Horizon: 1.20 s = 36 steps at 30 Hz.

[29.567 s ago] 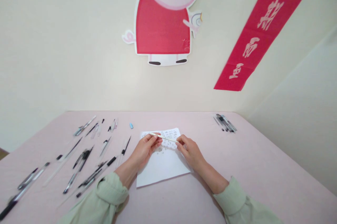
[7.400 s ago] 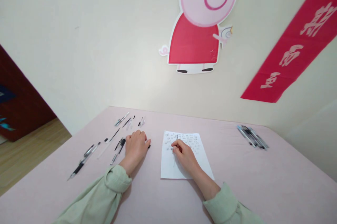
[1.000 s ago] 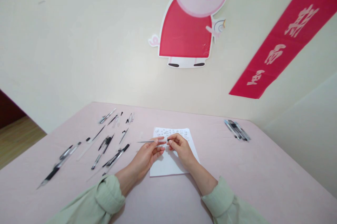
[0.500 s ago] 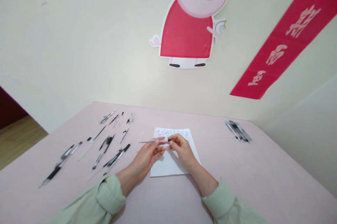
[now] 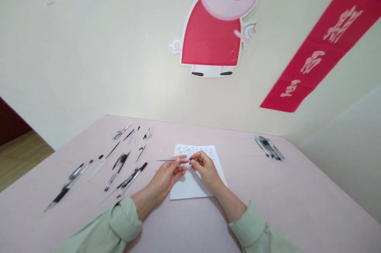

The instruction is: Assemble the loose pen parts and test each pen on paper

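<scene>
Over the sheet of paper (image 5: 193, 187), both hands are closed on one slim pen (image 5: 183, 160) lying level between them. My left hand (image 5: 166, 175) pinches its middle between thumb and fingers. A thin grey rod like a refill (image 5: 163, 160) sticks out to the left of that grip. At the right end, my right hand (image 5: 206, 167) pinches a small black end piece (image 5: 190, 159) with its fingertips. Whether that piece is joined to the pen cannot be made out. Handwriting covers the upper part of the paper, partly hidden by the hands.
Several pen parts (image 5: 119, 169), including clear barrels, black caps and refills, lie in small groups on the pink tablecloth (image 5: 258, 205) to the left. A bundle of pens (image 5: 269, 148) rests at the far right. Behind the table is a wall with a pig cutout (image 5: 210, 43) and a red banner (image 5: 315, 54).
Almost nothing differs. The right fingertips and the black end piece have shifted very slightly to the left; the left hand has kept its place.
</scene>
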Tool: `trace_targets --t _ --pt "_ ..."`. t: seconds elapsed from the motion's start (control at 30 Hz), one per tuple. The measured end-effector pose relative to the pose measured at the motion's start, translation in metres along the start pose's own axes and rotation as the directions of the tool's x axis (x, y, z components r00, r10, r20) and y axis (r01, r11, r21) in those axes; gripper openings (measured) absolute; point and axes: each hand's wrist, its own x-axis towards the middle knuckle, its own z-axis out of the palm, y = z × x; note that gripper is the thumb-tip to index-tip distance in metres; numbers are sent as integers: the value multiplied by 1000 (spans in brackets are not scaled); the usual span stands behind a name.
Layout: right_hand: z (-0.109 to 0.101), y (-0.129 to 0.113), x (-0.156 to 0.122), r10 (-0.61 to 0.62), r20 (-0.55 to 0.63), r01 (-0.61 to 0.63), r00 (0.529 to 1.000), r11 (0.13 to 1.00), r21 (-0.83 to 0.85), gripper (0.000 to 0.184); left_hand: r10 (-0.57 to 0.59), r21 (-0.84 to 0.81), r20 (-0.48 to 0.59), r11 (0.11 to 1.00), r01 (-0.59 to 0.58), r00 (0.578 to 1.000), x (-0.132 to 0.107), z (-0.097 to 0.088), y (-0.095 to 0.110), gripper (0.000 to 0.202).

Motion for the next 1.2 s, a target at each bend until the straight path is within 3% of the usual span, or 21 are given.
trace_targets --t 0.37,0.63,0.73,0.9,1.1,1.2 --pt "0 -7 -2 -34 39 37 999 996 -81 14 6 11 -1 1000 -6 1000 1 -1 0 20" --pt "-1 -8 -4 -12 87 35 996 964 -265 37 -9 26 19 1000 8 1000 1 -2 -3 22" --pt "-1 -8 -5 -5 103 31 995 969 -245 42 -6 18 7 1000 6 1000 1 -2 -2 22" --pt "1 -13 -7 -47 112 68 993 978 -195 26 -16 -5 -21 1000 16 1000 -1 0 -1 19" --pt "1 -10 -7 16 113 9 994 977 -215 45 -17 -3 -10 1000 17 1000 -2 1 0 20" --pt "0 -11 -7 -7 92 25 996 979 -201 42 -18 -12 -25 1000 18 1000 -1 0 0 19"
